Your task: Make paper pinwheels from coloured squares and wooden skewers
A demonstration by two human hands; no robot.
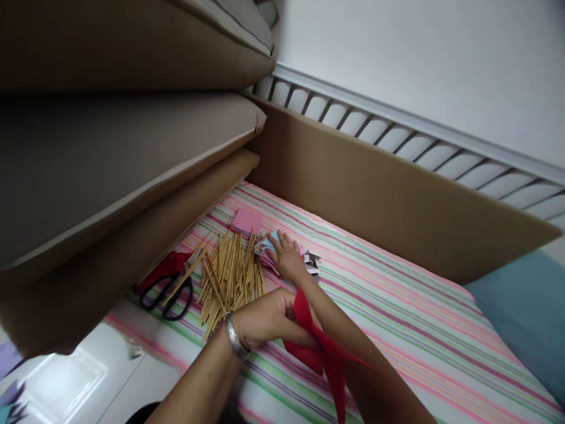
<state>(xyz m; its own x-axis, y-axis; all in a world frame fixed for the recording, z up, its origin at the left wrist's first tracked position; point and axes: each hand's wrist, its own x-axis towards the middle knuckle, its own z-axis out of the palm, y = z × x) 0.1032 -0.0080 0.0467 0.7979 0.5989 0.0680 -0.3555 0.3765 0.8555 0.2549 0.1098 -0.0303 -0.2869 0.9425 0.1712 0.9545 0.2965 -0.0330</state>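
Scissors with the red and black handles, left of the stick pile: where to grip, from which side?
Grip the red-and-black-handled scissors by the black finger loops, coming from above on the near side. They lie flat on the striped cloth, loops toward the camera; the blade end is tucked beside the wooden sticks and the brown cushion.

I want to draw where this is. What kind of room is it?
Probably a room at home, with crafts done on a bed or daybed: a striped sheet covers it, big brown cushions lean alongside, and wooden sticks, scissors and coloured paper squares lie on it.
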